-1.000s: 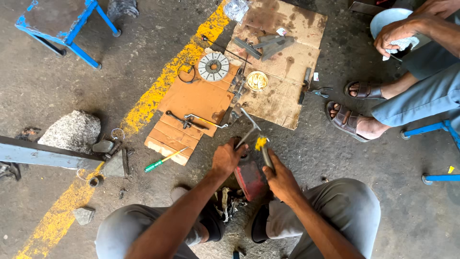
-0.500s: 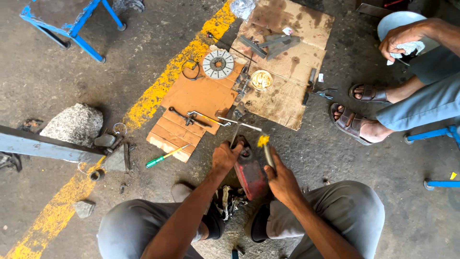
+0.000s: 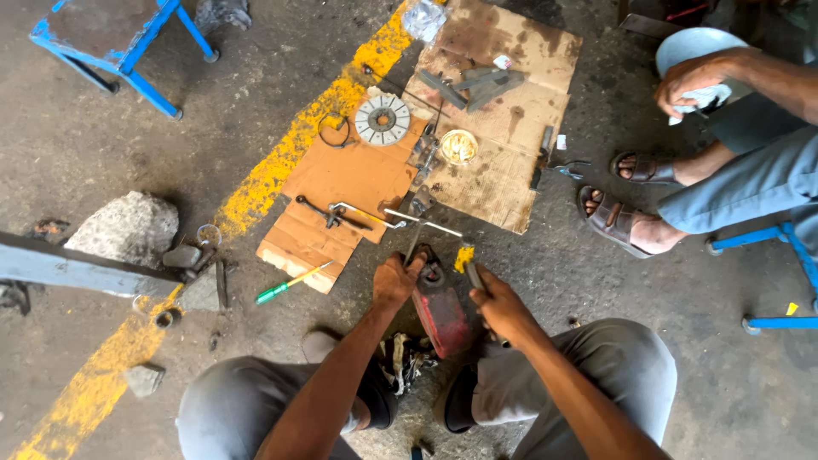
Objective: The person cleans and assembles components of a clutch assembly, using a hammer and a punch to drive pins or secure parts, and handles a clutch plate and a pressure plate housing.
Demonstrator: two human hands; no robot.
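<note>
**Two hands on a red metal part, down on the workshop floor**

While the person squats on the concrete floor, both hands work at a red metal part that stands between the knees, just in front of the feet. The left hand rests on the upper end of the part, its fingers curled over the dark fitting there, closed around it. The right hand is wrapped around the handle of a tool with a yellow tip, which points toward the top of the part; the fingers are shut tight on the handle. A thin metal T-bar lies just beyond the part, near the left hand.

Further out, pieces of brown cardboard lie flat on the floor beside a worn yellow painted line. On the cardboard sit a round slotted disc, a small round tin, a wrench and some grey metal pieces. A screwdriver with a green handle lies on the floor at the cardboard's near edge. To the left are a grey rock and a grey metal beam, and a blue stool stands at the top left.

At the right sits another person in sandals, whose hand holds something against a pale round object; what it is cannot be told.
</note>
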